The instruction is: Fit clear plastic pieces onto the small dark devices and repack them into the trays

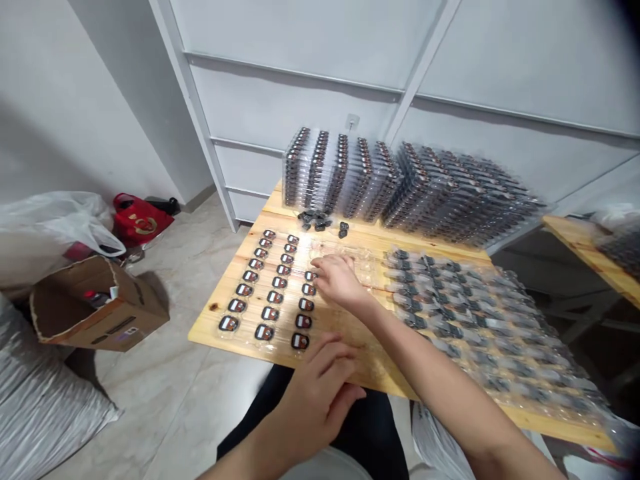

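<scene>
A clear plastic blister tray (235, 327) lies on the wooden table (360, 373), its left columns filled with several small black-and-red parts (271, 297). My right hand (340, 280) reaches across onto the tray's middle, fingers curled down next to the third column; what they pinch is hidden. At the table's near edge my left hand (320, 390) rests with fingers spread flat, close to the bottom part of that column. A small heap of loose black parts (316, 219) sits behind the tray.
Stacks of filled trays (400, 183) stand at the table's back against white panels. More overlapping trays (480, 320) cover the right side. An open cardboard box (95, 307), plastic bags (55, 220) and a red bag (137, 220) lie on the floor at left.
</scene>
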Demonstrator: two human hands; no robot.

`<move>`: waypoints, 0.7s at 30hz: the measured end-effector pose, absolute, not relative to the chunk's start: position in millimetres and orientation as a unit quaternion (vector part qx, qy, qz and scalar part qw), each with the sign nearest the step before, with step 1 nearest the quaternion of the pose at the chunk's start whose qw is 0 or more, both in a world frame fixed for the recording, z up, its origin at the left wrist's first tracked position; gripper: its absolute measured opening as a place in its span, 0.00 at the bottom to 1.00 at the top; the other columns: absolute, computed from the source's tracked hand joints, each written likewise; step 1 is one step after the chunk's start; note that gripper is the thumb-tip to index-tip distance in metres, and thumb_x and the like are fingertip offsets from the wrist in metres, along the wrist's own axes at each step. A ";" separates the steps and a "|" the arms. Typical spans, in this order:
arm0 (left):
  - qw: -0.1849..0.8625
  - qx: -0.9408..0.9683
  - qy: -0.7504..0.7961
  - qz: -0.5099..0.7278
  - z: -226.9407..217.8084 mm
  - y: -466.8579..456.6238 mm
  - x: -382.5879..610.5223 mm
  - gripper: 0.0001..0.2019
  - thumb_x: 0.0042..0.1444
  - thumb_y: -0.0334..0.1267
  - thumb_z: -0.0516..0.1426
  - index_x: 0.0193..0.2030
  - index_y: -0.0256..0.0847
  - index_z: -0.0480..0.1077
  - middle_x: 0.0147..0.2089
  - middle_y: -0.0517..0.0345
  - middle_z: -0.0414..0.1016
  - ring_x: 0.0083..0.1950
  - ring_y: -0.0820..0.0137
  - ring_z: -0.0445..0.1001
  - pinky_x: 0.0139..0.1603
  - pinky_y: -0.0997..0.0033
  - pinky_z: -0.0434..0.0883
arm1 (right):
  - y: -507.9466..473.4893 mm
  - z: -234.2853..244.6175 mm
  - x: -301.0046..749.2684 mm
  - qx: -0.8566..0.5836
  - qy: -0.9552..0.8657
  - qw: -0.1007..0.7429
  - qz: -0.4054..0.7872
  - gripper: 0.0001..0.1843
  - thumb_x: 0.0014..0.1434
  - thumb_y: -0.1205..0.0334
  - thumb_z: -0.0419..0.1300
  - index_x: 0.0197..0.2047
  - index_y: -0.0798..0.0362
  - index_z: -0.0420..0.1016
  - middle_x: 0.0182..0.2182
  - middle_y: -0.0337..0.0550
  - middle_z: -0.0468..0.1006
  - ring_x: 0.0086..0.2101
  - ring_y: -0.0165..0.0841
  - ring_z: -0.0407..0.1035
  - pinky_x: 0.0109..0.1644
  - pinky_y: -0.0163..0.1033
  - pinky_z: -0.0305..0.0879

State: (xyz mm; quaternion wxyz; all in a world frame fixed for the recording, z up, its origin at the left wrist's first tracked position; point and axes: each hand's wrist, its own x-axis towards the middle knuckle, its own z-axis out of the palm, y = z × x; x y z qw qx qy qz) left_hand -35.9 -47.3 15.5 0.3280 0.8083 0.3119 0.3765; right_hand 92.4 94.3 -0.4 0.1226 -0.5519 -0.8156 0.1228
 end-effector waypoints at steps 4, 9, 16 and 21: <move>0.313 0.786 0.333 0.416 3.7 -40.4 -65.9 0.12 0.54 0.28 0.52 0.46 0.39 0.63 0.46 0.50 0.67 0.56 0.66 0.59 0.58 0.62 0.61 | 107.6 -11.0 80.2 -0.577 -0.804 0.080 0.121 0.15 0.49 0.69 0.55 0.43 0.55 0.69 0.36 0.45 0.72 0.43 0.37 0.63 0.51 0.46 0.44; 0.302 0.766 0.348 0.447 -1.9 -33.4 -79.2 0.12 0.54 0.26 0.52 0.45 0.39 0.64 0.45 0.51 0.68 0.55 0.66 0.61 0.56 0.65 0.64 | 110.4 -14.9 74.2 -0.598 -0.793 0.044 0.109 0.15 0.48 0.69 0.55 0.42 0.54 0.70 0.35 0.44 0.73 0.41 0.36 0.64 0.50 0.44 0.45; 0.304 0.753 0.369 0.452 -5.8 -29.0 -86.9 0.10 0.54 0.28 0.51 0.43 0.39 0.66 0.44 0.50 0.69 0.55 0.65 0.63 0.55 0.63 0.65 | 107.2 -14.8 66.1 -0.597 -0.797 0.038 0.083 0.11 0.51 0.70 0.54 0.40 0.56 0.70 0.34 0.46 0.72 0.41 0.36 0.63 0.54 0.47 0.39; 0.321 0.741 0.386 0.447 -8.9 -25.4 -92.0 0.09 0.55 0.29 0.51 0.42 0.39 0.68 0.44 0.51 0.69 0.54 0.65 0.64 0.55 0.63 0.64 | 109.2 -19.2 68.3 -0.586 -0.804 0.049 0.088 0.13 0.50 0.71 0.54 0.40 0.55 0.69 0.33 0.44 0.72 0.41 0.36 0.63 0.55 0.47 0.39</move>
